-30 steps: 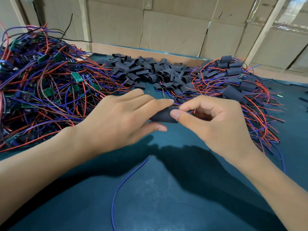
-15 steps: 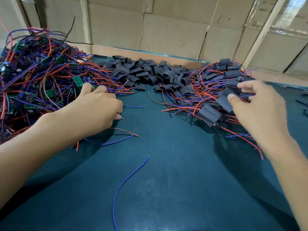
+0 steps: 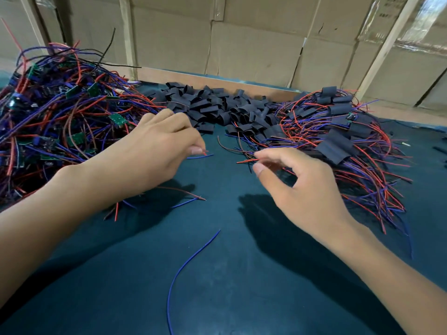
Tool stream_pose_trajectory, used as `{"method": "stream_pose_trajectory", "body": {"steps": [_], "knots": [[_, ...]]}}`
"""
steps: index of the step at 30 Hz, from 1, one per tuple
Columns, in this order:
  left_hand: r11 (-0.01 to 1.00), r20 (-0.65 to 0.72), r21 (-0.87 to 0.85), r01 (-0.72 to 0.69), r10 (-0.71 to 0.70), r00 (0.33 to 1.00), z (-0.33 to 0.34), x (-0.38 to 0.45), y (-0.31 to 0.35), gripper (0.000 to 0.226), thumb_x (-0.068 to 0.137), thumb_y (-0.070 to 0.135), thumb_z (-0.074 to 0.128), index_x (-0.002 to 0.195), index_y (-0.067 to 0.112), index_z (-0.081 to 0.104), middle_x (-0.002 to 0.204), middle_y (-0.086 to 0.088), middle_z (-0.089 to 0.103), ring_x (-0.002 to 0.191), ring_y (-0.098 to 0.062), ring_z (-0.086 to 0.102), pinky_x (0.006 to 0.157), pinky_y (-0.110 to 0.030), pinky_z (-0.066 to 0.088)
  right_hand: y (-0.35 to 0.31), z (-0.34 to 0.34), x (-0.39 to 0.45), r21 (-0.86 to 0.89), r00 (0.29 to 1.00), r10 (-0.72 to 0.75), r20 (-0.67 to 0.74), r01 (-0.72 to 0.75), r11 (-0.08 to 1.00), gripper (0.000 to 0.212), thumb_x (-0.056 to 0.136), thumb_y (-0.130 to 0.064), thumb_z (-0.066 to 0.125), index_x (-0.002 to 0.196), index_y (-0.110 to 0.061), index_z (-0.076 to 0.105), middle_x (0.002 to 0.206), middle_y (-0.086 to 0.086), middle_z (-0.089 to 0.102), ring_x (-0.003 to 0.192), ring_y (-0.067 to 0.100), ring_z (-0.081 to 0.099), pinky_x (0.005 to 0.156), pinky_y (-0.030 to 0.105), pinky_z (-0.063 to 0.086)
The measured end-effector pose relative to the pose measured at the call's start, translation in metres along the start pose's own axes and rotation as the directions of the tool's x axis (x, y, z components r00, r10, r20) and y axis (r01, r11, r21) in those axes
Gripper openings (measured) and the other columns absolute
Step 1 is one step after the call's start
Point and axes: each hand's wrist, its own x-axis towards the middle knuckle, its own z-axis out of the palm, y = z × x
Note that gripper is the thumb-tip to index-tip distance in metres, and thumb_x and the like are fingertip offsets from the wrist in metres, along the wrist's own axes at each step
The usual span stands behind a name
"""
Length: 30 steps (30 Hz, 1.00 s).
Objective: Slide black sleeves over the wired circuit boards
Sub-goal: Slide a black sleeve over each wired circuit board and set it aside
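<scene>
Black sleeves (image 3: pixel 217 110) lay heaped at the far middle of the dark green mat (image 3: pixel 242 274), flattened short tubes piled loosely against the wooden rail. To the left rose a big tangle of unsleeved circuit boards (image 3: pixel 60 112), small green boards trailing red and blue wires. To the right lay the finished pile (image 3: pixel 338 136), boards already covered in black tubing with their wires fanned out toward the near edge.

The left hand (image 3: pixel 154 151) hung at the right edge of the unsleeved tangle, its fingers curled and its fingertips drawn together over red and blue wire ends; it appeared to pinch them, though the grip itself was mostly hidden. The right hand (image 3: pixel 297 187) hovered beside the finished pile, thumb and forefinger apart and curved, holding nothing that could be made out. The two hands were near each other but not touching.

The step in hand looked like fetching the next piece: one board drawn out by its leads. The next move would call for freeing that board from its neighbours, taking one sleeve from the far heap, and opening its flattened mouth for the board. A loose blue wire (image 3: pixel 188 269) lay alone on the near mat.
</scene>
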Motion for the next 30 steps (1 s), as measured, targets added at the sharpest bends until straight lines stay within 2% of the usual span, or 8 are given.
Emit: {"method": "stream_pose_trajectory", "body": {"steps": [5, 8, 10, 13, 16, 19, 25, 30], "knots": [[0.98, -0.035, -0.156, -0.121, 0.117, 0.993, 0.0, 0.003, 0.012, 0.024, 0.099, 0.016, 0.058, 0.118, 0.009, 0.07, 0.092, -0.008, 0.061, 0.083, -0.033, 0.053, 0.077, -0.055, 0.048, -0.005, 0.006, -0.006, 0.105, 0.982, -0.011, 0.188, -0.009, 0.994, 0.037, 0.093, -0.04, 0.069, 0.127, -0.023, 0.07, 0.105, -0.019, 0.074, 0.095, 0.004, 0.07, 0.092, 0.011, 0.044], [0.963, -0.032, -0.204, -0.177, 0.174, 0.984, 0.004, 0.002, 0.023, 0.027, 0.1, 0.016, 0.056, 0.124, 0.012, 0.067, 0.092, -0.001, 0.059, 0.084, -0.028, 0.051, 0.079, -0.05, 0.047, -0.005, 0.009, -0.009, 0.162, 0.968, -0.013, 0.252, -0.029, 0.986, 0.035, 0.093, -0.036, 0.071, 0.127, -0.026, 0.07, 0.108, -0.021, 0.073, 0.095, 0.008, 0.07, 0.094, 0.014, 0.046], [0.95, -0.033, -0.23, -0.209, 0.207, 0.978, 0.008, 0.001, 0.03, 0.028, 0.101, 0.015, 0.055, 0.127, 0.013, 0.064, 0.094, 0.005, 0.055, 0.083, -0.025, 0.05, 0.08, -0.046, 0.046, -0.005, 0.01, -0.009, 0.168, 0.963, -0.046, 0.267, 0.0, 0.986, 0.025, 0.095, -0.03, 0.07, 0.12, -0.026, 0.073, 0.106, -0.018, 0.074, 0.092, 0.01, 0.07, 0.092, 0.016, 0.047], [0.937, -0.059, -0.291, -0.195, 0.186, 0.981, 0.012, -0.001, 0.034, 0.029, 0.103, 0.018, 0.054, 0.131, 0.014, 0.06, 0.096, 0.006, 0.056, 0.086, -0.021, 0.053, 0.085, -0.045, 0.047, -0.007, 0.008, -0.009, 0.262, 0.955, -0.041, 0.295, -0.04, 0.964, 0.019, 0.093, -0.028, 0.07, 0.112, -0.032, 0.074, 0.106, -0.017, 0.075, 0.09, 0.007, 0.071, 0.089, 0.014, 0.049], [0.932, -0.085, -0.315, -0.177, 0.157, 0.984, 0.015, -0.002, 0.036, 0.032, 0.103, 0.023, 0.055, 0.134, 0.017, 0.058, 0.098, 0.012, 0.054, 0.091, -0.012, 0.053, 0.087, -0.04, 0.047, -0.011, 0.005, -0.007, 0.516, 0.928, 0.033, 0.371, -0.236, 0.824, 0.025, 0.084, -0.031, 0.072, 0.109, -0.026, 0.076, 0.102, 0.0, 0.078, 0.086, 0.011, 0.073, 0.084, 0.024, 0.057], [0.943, -0.113, -0.283, -0.177, 0.151, 0.982, 0.018, -0.002, 0.038, 0.031, 0.104, 0.026, 0.054, 0.135, 0.019, 0.056, 0.094, 0.015, 0.052, 0.087, -0.008, 0.052, 0.088, -0.038, 0.043, -0.01, 0.006, -0.005, 0.594, 0.92, 0.094, 0.38, -0.32, 0.738, 0.022, 0.078, -0.021, 0.076, 0.099, -0.015, 0.08, 0.095, 0.013, 0.076, 0.081, 0.016, 0.07, 0.079, 0.03, 0.06], [0.924, -0.117, -0.347, -0.16, 0.127, 0.985, 0.019, -0.004, 0.04, 0.04, 0.103, 0.026, 0.057, 0.141, 0.024, 0.045, 0.093, 0.012, 0.055, 0.085, -0.007, 0.052, 0.088, -0.038, 0.044, -0.004, 0.007, -0.004, 0.646, 0.859, 0.163, 0.486, -0.478, 0.595, 0.017, 0.076, -0.02, 0.082, 0.093, -0.019, 0.083, 0.09, 0.007, 0.077, 0.082, 0.015, 0.07, 0.079, 0.029, 0.057], [0.909, -0.134, -0.34, -0.239, 0.205, 0.97, 0.013, -0.005, 0.046, 0.042, 0.105, 0.021, 0.054, 0.145, 0.022, 0.04, 0.099, 0.002, 0.049, 0.081, -0.023, 0.05, 0.077, -0.04, 0.048, 0.0, 0.003, -0.001, 0.662, 0.792, 0.2, 0.577, -0.597, 0.452, 0.023, 0.072, -0.007, 0.082, 0.093, -0.002, 0.079, 0.087, 0.012, 0.075, 0.081, 0.02, 0.072, 0.077, 0.031, 0.058]]}}
